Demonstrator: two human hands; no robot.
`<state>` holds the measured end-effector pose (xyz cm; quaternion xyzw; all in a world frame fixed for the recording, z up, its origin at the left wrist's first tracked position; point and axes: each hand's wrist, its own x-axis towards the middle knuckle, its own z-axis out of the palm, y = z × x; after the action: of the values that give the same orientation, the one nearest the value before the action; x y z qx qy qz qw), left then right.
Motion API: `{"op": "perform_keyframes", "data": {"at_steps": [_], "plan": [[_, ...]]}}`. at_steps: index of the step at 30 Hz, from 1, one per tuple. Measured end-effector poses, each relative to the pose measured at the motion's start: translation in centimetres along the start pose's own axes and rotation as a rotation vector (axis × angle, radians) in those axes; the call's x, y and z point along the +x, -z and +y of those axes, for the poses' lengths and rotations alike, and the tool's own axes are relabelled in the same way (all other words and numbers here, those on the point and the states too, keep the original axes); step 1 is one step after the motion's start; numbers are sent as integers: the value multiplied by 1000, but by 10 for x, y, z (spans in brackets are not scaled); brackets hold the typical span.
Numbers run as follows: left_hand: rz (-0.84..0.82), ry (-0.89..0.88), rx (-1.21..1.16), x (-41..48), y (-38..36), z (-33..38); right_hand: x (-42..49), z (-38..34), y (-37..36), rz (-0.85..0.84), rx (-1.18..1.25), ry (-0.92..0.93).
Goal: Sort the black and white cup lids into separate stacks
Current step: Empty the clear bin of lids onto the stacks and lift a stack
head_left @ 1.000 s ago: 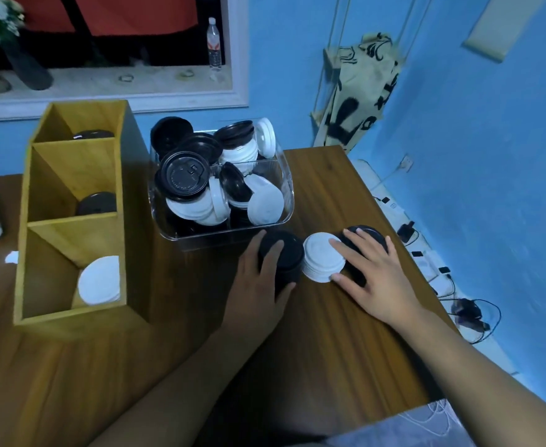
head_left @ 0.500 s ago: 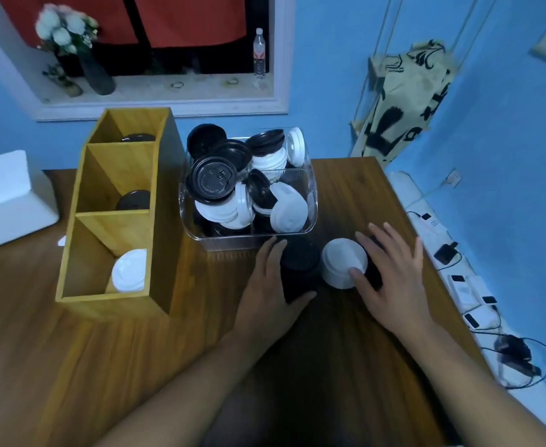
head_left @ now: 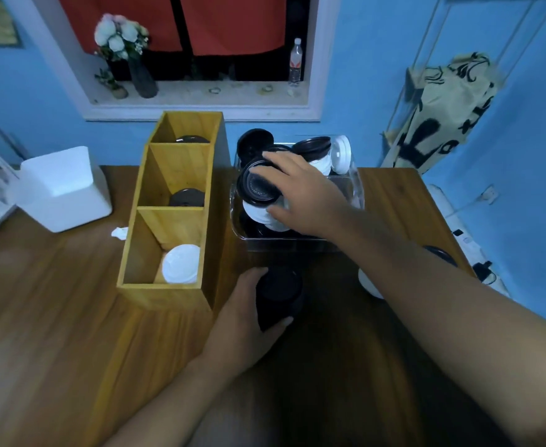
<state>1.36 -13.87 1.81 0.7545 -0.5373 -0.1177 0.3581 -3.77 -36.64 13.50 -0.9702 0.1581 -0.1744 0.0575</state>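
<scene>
Two hands over the worktop (head_left: 55, 317): the left hand (head_left: 239, 321) grips the dark, upright black stack (head_left: 279, 291); at its 12 o'clock the right hand (head_left: 303, 195) clasps one round, ridged black lid (head_left: 255, 188) by its rim, tilted atop mixed lids (head_left: 339, 153) in the clear bin (head_left: 357, 188). The white stack (head_left: 366, 282), at the black stack's 3 o'clock, is partly hidden by the forearm (head_left: 426, 285).

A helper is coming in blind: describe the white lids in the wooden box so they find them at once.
Find the wooden box with three compartments, standing on the table left of the clear bin. Look into the compartment nearest the person: the white lids lie there. The two compartments behind hold black lids only.
</scene>
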Motion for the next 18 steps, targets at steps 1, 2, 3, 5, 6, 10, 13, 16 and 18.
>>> {"op": "perform_keyframes", "data": {"at_steps": [1, 2, 3, 5, 6, 10, 13, 16, 18], "plan": [[0, -2, 4, -2, 3, -4, 11, -1, -2, -60, -70, 5], [0, -2, 6, -3, 4, -6, 21, -2, -5, -119, -137, 2], [-4, 3, 7, -3, 4, -7, 29, -2, -7, -172, -192, -7], [-28, 19, 6, -2, 3, -8, 39, -2, -10, -226, -243, -16], [-38, 17, 4, -1, 2, -9, 42, -2, -11, -223, -247, -15], [-56, -3, -22, -1, 0, -14, 38, -2, -7, -100, -179, 5], [-56, -20, -23, 0, 0, -14, 23, -8, -1, 17, -76, -58], [-41, -46, -48, 0, 1, -15, -11, -29, 10, 250, 171, -157], [-47, -48, -67, 1, 2, -16, -50, -46, 17, 336, 384, -347]]}}
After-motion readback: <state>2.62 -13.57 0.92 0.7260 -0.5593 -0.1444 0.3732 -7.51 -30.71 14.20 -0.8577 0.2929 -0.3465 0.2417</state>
